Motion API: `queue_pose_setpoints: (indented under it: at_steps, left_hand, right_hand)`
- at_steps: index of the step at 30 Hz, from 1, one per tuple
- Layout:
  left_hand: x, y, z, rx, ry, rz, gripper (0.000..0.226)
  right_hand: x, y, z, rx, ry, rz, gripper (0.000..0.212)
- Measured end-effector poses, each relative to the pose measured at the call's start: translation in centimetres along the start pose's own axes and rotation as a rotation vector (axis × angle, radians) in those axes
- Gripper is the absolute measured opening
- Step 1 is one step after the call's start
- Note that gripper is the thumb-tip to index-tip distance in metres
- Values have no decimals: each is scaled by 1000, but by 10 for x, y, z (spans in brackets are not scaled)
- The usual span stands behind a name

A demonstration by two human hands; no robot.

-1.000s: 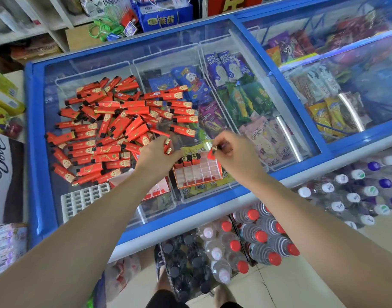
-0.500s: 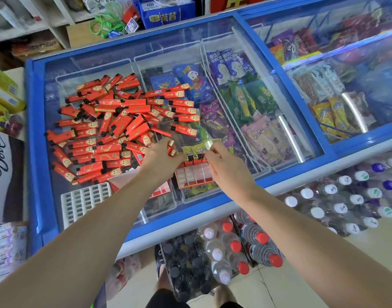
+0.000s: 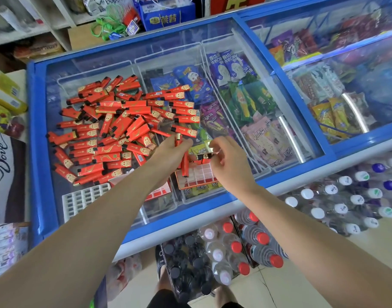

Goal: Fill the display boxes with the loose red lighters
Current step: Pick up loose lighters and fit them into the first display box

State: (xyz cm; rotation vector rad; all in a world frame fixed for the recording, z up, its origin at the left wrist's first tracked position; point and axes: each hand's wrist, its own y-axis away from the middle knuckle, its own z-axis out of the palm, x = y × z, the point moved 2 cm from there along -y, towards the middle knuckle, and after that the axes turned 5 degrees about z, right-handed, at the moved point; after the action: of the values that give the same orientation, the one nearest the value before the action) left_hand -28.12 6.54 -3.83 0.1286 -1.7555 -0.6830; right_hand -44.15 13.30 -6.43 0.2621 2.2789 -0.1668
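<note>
- Several red lighters (image 3: 184, 162) are now gripped in the left hand (image 3: 168, 155), fingers curled round the bundle; it hangs just over the near-left corner of the display box (image 3: 197, 174). A second ago this hand lay against the edge of the pile with no bundle showing.
- Right hand (image 3: 226, 160) has come back from the far edge of the box; its fingers are now curled in a narrow pinch at the tops of the lighters standing in the back row (image 3: 201, 157). Whether it actually holds one, cannot tell.
- Judgement: one more lighter has gone into the back row, and the left hand is feeding the next from its bundle. Filling is at an early stage.
- Display box: orange, gridded with clear cells; only the far row is occupied, the nearer rows show bare cells.
- White grid tray (image 3: 85, 200) lies near-left on the freezer lid (image 3: 190, 50); its slots look unfilled.
- Second red box (image 3: 159, 192) sits partly under the left forearm; contents hidden.
- Loose pile (image 3: 115, 130): most of the lighters are spread over the left side of the glass, well short of being boxed.
- Under the glass, wire baskets hold wrapped ice creams (image 3: 253, 101).
</note>
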Motion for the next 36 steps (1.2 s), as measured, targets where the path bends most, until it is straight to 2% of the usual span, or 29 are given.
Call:
queue_pose_setpoints:
  at_steps: [3, 6, 9, 11, 14, 20, 24, 27, 32, 36]
  left_hand:
    - [6, 2, 4, -2, -37, 13, 28]
    - [8, 2, 7, 10, -103, 50, 29]
    - [12, 3, 7, 49, -128, 98, 14]
    - [13, 5, 8, 47, -102, 106, 13]
    - [15, 6, 10, 43, -70, 92, 15]
    - [15, 4, 13, 24, -29, 87, 19]
    - [13, 1, 6, 76, -148, 138, 26]
    - [11, 1, -4, 96, -338, 171, 38]
    - [6, 4, -10, 23, -566, 265, 27]
    - [3, 8, -14, 18, -625, 355, 28]
  right_hand:
    - [-17, -9, -10, -231, -514, 370, 36]
    - [-26, -16, -14, -431, -711, 457, 45]
    - [-26, -16, -18, -441, -562, 371, 62]
    - [-28, -15, -18, -402, -452, 287, 68]
    - [-32, -14, -16, -325, -323, 187, 56]
    - [-24, -15, -17, -210, -301, 199, 34]
    - [-19, -15, -26, -113, -240, 169, 29]
    - [-9, -13, -29, -68, -39, 74, 33]
    - [7, -9, -18, -52, 227, -139, 20]
    - [8, 0, -11, -41, 411, -255, 22]
